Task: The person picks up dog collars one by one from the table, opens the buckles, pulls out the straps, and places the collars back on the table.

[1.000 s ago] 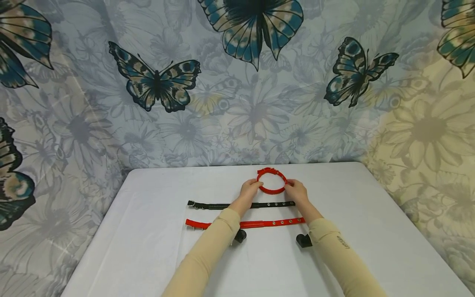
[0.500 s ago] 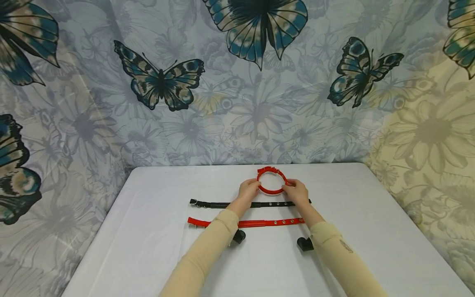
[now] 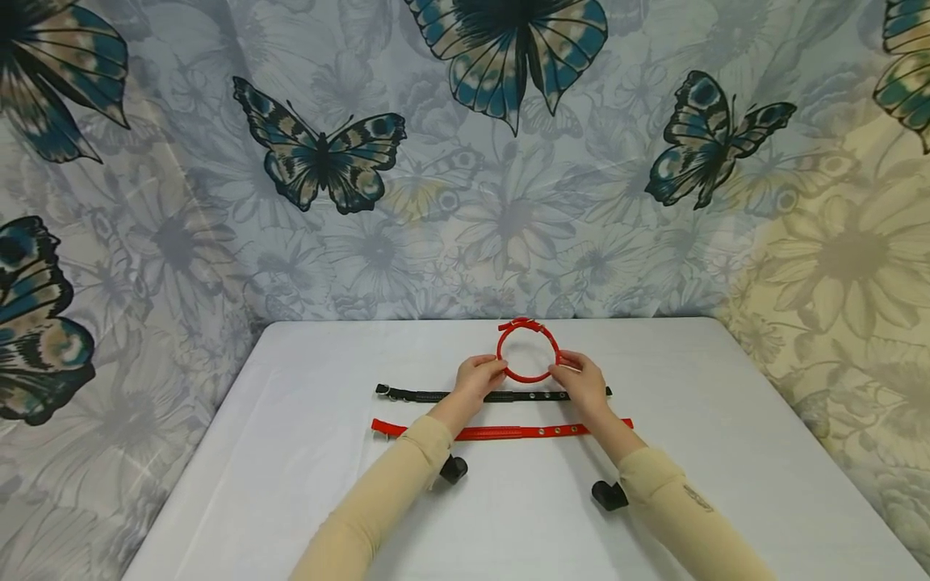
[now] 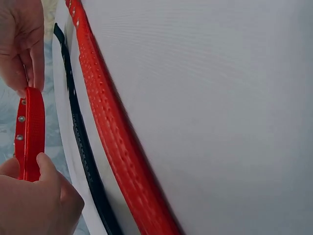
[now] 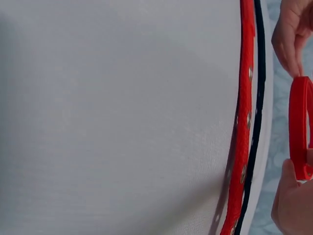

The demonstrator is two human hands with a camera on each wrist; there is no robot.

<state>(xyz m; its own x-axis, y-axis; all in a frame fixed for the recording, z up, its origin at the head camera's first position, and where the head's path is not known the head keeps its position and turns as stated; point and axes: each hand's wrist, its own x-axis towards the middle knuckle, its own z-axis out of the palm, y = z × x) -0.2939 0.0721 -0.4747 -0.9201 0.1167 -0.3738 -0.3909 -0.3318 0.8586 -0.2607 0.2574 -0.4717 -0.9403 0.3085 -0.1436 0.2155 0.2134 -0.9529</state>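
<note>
A red collar (image 3: 528, 379), fastened into a ring, is held up between both hands near the far side of the table. My left hand (image 3: 475, 378) pinches its left side between thumb and fingers. On the opposite side my right hand (image 3: 584, 383) pinches the band the same way. Metal eyelets show along the red collar (image 4: 34, 127) in the left wrist view. The buckled part with its loose end is at the top of the ring. Below the hands, a black collar (image 3: 429, 396) and another red collar (image 3: 501, 433) lie stretched out, roughly parallel.
The white table (image 3: 291, 484) reaches back to a butterfly-and-flower cloth (image 3: 508, 226), which also hangs at both sides. Black wrist devices (image 3: 454, 469) show beneath the forearms. My sleeves cross over parts of the flat collars.
The ring collar has tilted up a little and shifted slightly left, still held in both hands. My forearms have spread apart, uncovering the right end of the flat red collar.
</note>
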